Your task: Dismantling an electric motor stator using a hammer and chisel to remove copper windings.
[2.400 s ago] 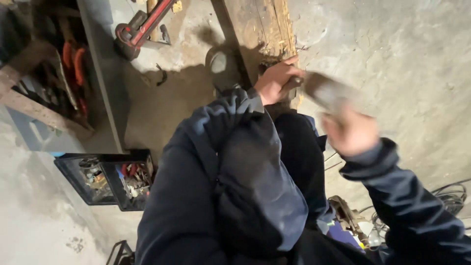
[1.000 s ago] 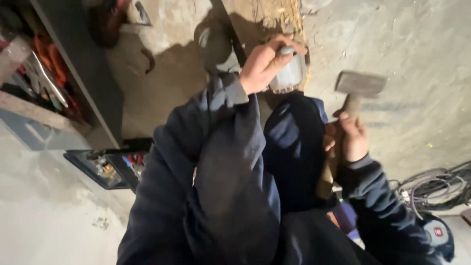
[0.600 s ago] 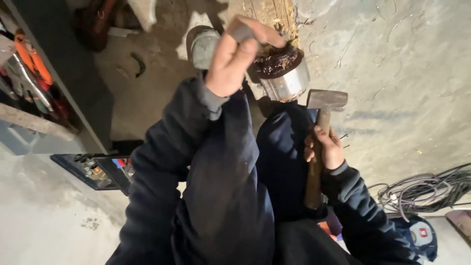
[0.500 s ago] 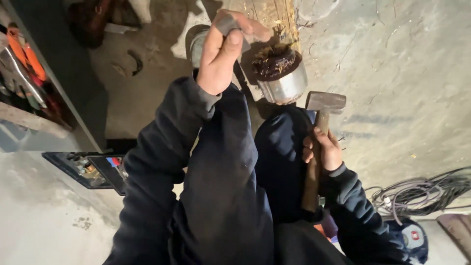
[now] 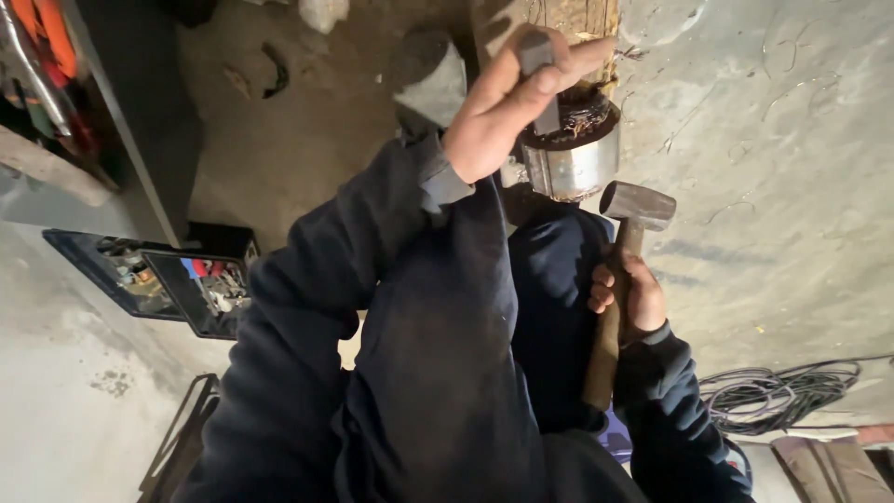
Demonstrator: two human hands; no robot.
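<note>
Hands first: my left hand (image 5: 498, 112) was closed around a short dark grey metal punch (image 5: 538, 79), thumb and fingers pinching it so that its lower end stood on the dark, wire-filled top of a round silvery metal motor core (image 5: 570, 154). That core sat at the near end of a rough, splintered wooden beam (image 5: 568, 19) lying on the dusty concrete floor (image 5: 773, 186), just past my dark-trousered knees.

My right hand (image 5: 633, 296) was wrapped tight around the worn wooden handle of a heavy steel-headed hammer (image 5: 626, 251) — its blocky head hung just beside the core's right edge, slightly lower in the view, not touching it as far as I could tell. Both of my sleeves were dark navy.

Further out, an open black plastic case of small parts (image 5: 158, 279) lay on the floor to the left, below a dark shelf unit (image 5: 121, 112) with orange-handled tools in it. At the lower right a loose coil of dark cable (image 5: 782, 396) rested on the floor — well apart from the hammer.
</note>
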